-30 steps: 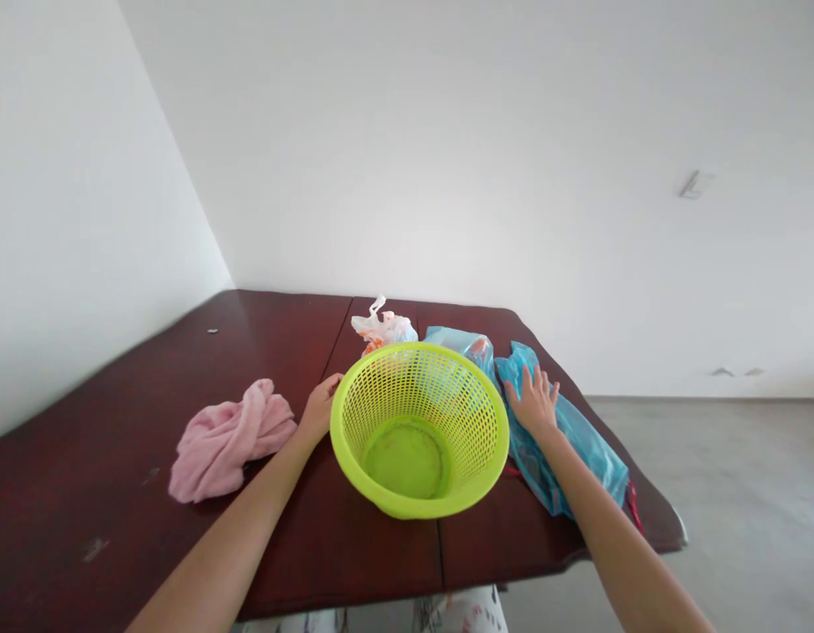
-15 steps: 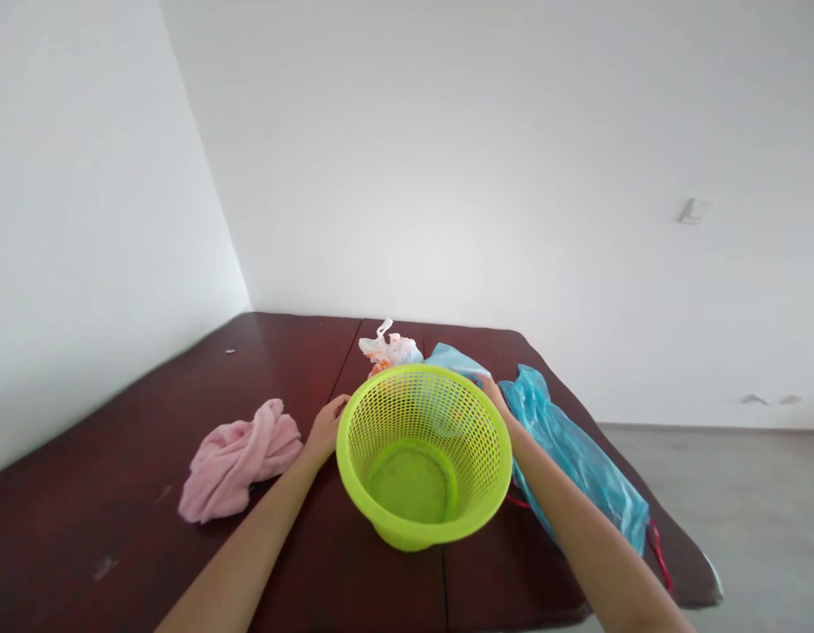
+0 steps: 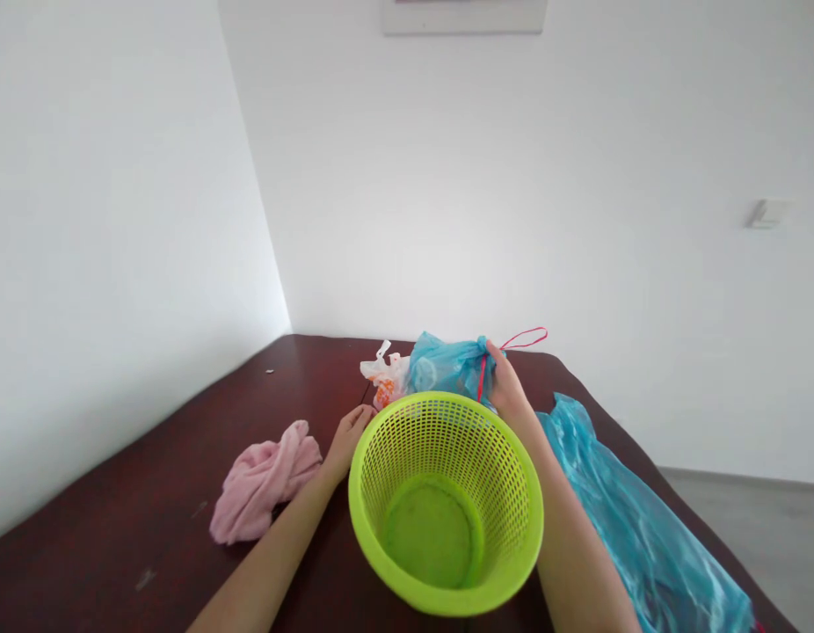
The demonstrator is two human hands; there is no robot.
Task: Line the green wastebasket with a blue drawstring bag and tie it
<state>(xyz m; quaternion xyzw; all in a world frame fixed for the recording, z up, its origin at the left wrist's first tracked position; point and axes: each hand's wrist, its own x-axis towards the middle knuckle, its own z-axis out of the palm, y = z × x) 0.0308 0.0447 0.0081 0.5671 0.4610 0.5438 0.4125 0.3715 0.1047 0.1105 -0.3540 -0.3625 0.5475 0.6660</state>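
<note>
My right hand (image 3: 505, 382) is closed on the gathered neck of a blue plastic bag (image 3: 443, 365) with a red drawstring (image 3: 526, 338). This bag looks filled and sits just behind a lime-green plastic basket (image 3: 446, 532). The basket is tilted toward me, and I see nothing inside it. At the basket's left rim is my left hand (image 3: 351, 432), its fingers curled together; whatever they hold is hidden. Close to those fingertips lies a crumpled white plastic bag (image 3: 390, 374) with orange print.
A bunched pink cloth (image 3: 265, 483) rests left of my left forearm. A second blue plastic bag (image 3: 650, 519) lies flat along the right edge of the dark red table (image 3: 149, 492). White walls (image 3: 446, 176) stand behind and to the left.
My right hand has raised the blue bag's tied neck into sight above the basket, with the red drawstring showing. The view has shifted, so the basket appears lower and further right.
</note>
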